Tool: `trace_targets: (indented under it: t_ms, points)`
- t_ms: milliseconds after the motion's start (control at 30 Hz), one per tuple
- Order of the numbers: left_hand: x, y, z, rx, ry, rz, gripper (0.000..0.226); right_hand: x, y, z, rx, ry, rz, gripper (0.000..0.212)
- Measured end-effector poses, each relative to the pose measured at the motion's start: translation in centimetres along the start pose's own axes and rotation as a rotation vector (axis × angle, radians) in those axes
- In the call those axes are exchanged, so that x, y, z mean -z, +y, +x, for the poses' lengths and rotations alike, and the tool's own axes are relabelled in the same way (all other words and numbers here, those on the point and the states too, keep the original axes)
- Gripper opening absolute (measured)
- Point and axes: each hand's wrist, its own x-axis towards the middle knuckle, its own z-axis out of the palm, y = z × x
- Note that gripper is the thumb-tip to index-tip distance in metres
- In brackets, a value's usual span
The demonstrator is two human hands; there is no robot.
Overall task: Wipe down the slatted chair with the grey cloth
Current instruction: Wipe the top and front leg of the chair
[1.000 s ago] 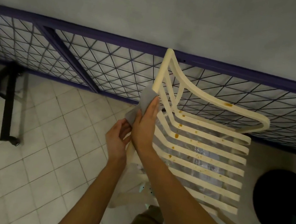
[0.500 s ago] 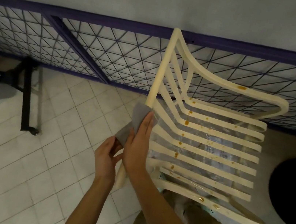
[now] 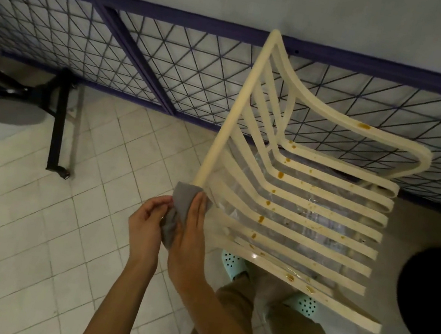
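A cream slatted plastic chair [image 3: 309, 197] stands in front of me, its slats dotted with brown stains. The grey cloth [image 3: 184, 200] is wrapped around the low end of the chair's left rail. My right hand [image 3: 189, 236] presses the cloth against that rail, fingers pointing up. My left hand [image 3: 147, 230] sits just left of it and pinches the cloth's hanging lower part. The rail's bottom end is hidden behind the cloth and hands.
A purple-framed wire mesh panel [image 3: 134, 48] runs along the wall behind the chair. A black stand on castors [image 3: 58, 125] is at the left on the white tiled floor. A dark round shape [image 3: 433, 301] lies at the right. My feet in pale blue clogs [image 3: 231, 261] are under the chair.
Both hands and the cloth have slid down the chair's left rail, from near its upper part to its low end. The view has tilted, bringing the chair closer.
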Motion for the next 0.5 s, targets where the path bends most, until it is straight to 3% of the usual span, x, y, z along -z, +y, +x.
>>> trace_targets:
  t_ms: [133, 167, 267, 300, 333, 400, 500]
  points:
    - [0.4, -0.9, -0.5, -0.018, 0.015, 0.114, 0.023, -0.7, 1.0, -3.6, 0.211, -0.181, -0.260, 0.073]
    - [0.4, -0.9, -0.2, -0.034, -0.001, 0.161, 0.023, -1.7, 0.7, -4.4, 0.242, -0.150, -0.270, 0.073]
    - [-0.6, -0.5, 0.5, -0.114, -0.116, 0.306, 0.017, -1.8, 1.9, -4.9, 0.076, 0.070, 0.207, 0.075]
    - [-1.2, -0.5, 0.7, -0.137, -0.157, 0.354, 0.015, -1.4, 2.4, -4.9, 0.026, 0.069, 0.395, 0.070]
    - [-1.8, -0.7, 1.0, -0.146, -0.188, 0.386, 0.016, -1.7, 2.6, -4.6, 0.016, -0.082, 0.501, 0.068]
    - [-3.0, -1.2, 1.0, -0.113, -0.211, 0.366, 0.026, -3.1, 2.9, -3.9, 0.093, -0.239, 0.582, 0.074]
    - [-3.5, -1.8, 1.0, -0.099, -0.226, 0.290, 0.034, -5.1, 3.1, -3.5, 0.103, -0.109, 0.585, 0.081]
